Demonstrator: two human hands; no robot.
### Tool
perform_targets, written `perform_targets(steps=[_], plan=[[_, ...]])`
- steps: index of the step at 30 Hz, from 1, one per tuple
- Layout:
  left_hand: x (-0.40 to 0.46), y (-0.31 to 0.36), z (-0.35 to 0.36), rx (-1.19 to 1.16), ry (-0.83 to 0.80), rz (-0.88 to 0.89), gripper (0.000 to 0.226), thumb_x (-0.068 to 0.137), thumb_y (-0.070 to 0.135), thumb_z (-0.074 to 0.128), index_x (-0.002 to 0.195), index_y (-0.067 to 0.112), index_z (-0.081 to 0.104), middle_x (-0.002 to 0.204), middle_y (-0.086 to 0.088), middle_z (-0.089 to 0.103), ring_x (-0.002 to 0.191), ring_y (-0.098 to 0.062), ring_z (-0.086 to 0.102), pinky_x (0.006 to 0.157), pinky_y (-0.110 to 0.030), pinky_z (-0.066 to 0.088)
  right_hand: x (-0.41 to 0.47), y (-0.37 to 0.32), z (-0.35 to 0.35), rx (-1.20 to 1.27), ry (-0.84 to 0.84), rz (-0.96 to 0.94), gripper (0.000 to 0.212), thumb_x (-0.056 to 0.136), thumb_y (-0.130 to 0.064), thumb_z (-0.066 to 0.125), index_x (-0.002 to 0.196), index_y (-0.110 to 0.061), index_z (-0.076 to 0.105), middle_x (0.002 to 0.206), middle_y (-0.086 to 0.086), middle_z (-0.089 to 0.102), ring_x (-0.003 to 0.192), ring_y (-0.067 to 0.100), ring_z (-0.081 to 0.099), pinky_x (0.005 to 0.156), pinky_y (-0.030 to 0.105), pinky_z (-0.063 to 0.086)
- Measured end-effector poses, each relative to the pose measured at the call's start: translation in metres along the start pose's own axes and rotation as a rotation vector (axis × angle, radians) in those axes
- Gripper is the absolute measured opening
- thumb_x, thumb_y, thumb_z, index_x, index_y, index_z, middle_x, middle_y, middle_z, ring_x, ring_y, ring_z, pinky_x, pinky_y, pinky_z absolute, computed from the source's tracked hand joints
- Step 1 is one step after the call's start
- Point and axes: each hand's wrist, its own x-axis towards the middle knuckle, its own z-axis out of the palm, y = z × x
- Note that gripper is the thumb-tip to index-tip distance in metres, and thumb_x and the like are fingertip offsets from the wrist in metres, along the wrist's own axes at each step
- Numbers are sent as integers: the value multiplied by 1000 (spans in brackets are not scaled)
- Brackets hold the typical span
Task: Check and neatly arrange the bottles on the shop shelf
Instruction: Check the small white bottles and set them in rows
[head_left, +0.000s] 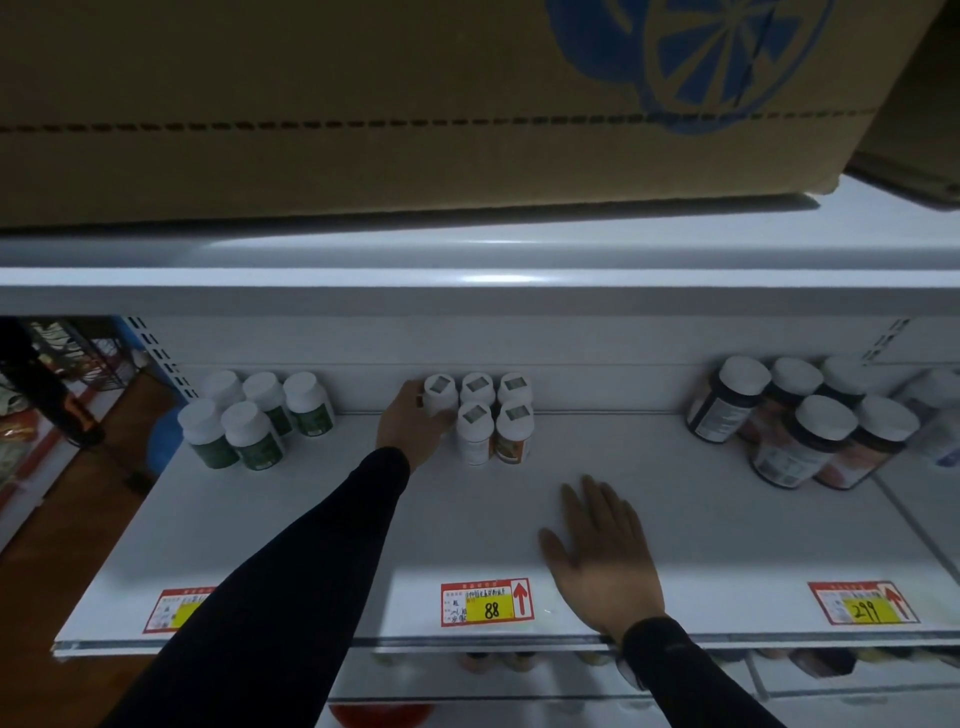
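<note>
Several small white bottles stand in a tight cluster (493, 415) at the back middle of the white shelf (311, 519). My left hand (413, 423) reaches to the cluster's left side and grips the back-left white bottle (440, 395), fingers curled round its body. My right hand (600, 551) lies flat, palm down, fingers straight, on the bare shelf in front of the cluster. A group of white-capped green-label bottles (249, 421) stands at the back left. Dark bottles with white caps (800, 421) stand at the back right.
A large cardboard box (415, 104) sits on the shelf above, overhanging. Price tags marked 88 (487, 603) and 299 (865, 603) sit on the shelf's front edge. A lower shelf with more bottles shows below. An aisle with a brown floor (62, 519) lies to the left.
</note>
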Motion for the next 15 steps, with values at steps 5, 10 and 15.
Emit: perform_targets(steps=[5,10,15], plan=[[-7,-4,-6,18,39,-6,42,86,23,72,122,13,54,109,0,61,96,-18,56,79,-27,40,-1,-1,-2,9,-5,-1,65,94,-55,36,133,-9,61,141,20,54,130,38,52,111,50,37],[-21,-12,-24,-45,70,-17,42,84,19,74,121,13,55,111,-5,66,100,-24,62,82,-30,46,2,-1,-6,55,-57,23,63,90,-53,42,131,-9,63,139,20,56,127,39,54,112,44,27],[-47,-6,-46,-228,111,-22,38,84,22,75,116,16,56,107,-4,67,94,-20,63,78,-32,50,6,-4,-17,75,-181,44,80,86,-64,23,145,-17,48,156,13,35,144,32,32,119,42,18]])
